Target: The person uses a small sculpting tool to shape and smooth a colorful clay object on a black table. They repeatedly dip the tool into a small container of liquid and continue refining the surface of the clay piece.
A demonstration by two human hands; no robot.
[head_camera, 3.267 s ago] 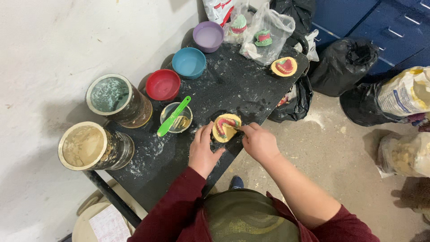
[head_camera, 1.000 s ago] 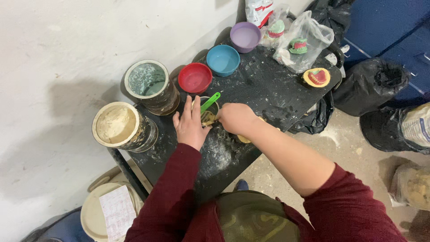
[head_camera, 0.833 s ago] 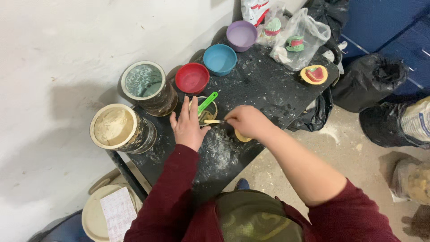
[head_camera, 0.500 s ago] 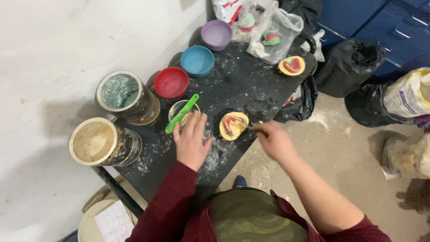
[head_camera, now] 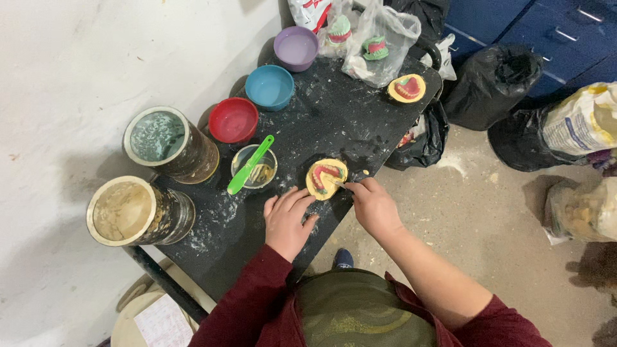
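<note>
Working a small thin metal tool [head_camera: 339, 184], pinched in right hand [head_camera: 374, 207], against round yellow plaster dental cast with red gum and teeth [head_camera: 326, 178] at centre frame on black dusty table [head_camera: 334, 122]. Left hand [head_camera: 287, 220] flat, fingers spread, steadying beside cast. Next probably careful light scraping. Green spatula [head_camera: 250, 164] in clear cup [head_camera: 254, 169], upper left.

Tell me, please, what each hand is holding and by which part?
Right hand pinches a thin tool's rear end, its tip on the yellow dental mould; left hand holds nothing.
</note>
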